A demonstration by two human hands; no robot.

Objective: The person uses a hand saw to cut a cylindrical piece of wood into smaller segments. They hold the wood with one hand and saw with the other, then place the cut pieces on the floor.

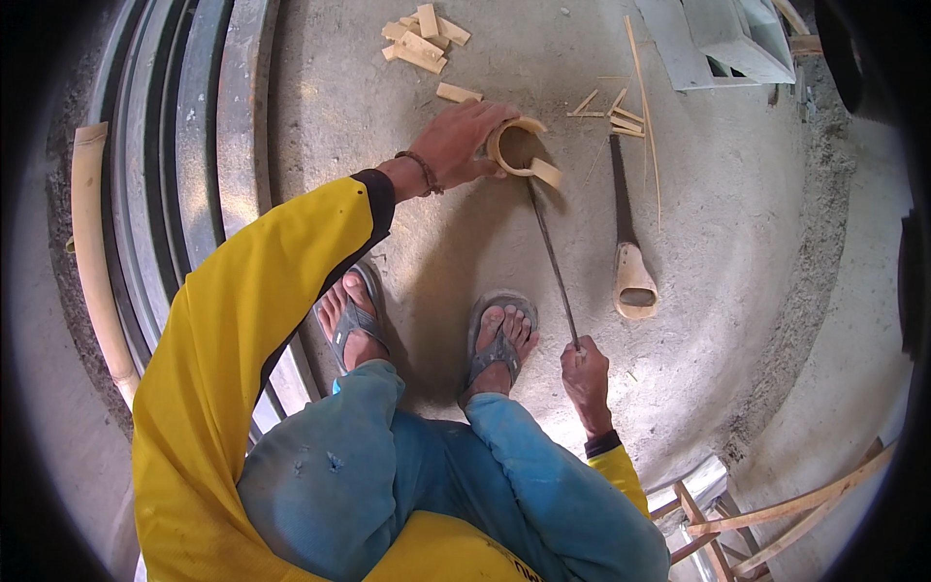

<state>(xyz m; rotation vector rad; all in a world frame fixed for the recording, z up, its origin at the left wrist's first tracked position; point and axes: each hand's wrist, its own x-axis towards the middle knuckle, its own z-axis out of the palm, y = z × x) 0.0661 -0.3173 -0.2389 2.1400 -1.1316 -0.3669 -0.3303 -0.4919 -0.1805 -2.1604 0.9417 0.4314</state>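
A short bamboo section, split with a strip tilting outward at its front right, is gripped from the left by my left hand. My right hand, at the lower right, is closed on the near end of a long, thin dark blade, whose far end reaches the bamboo at the split. A handsaw with a wooden handle lies on the concrete floor to the right of the blade. Small bamboo slats are piled beyond my left hand, and thin strips lie by the saw's tip.
Long grey metal bars and a bamboo pole run along the left. My sandalled feet are between my hands and body. A white angular object stands at the top right, and wooden pieces are at the bottom right.
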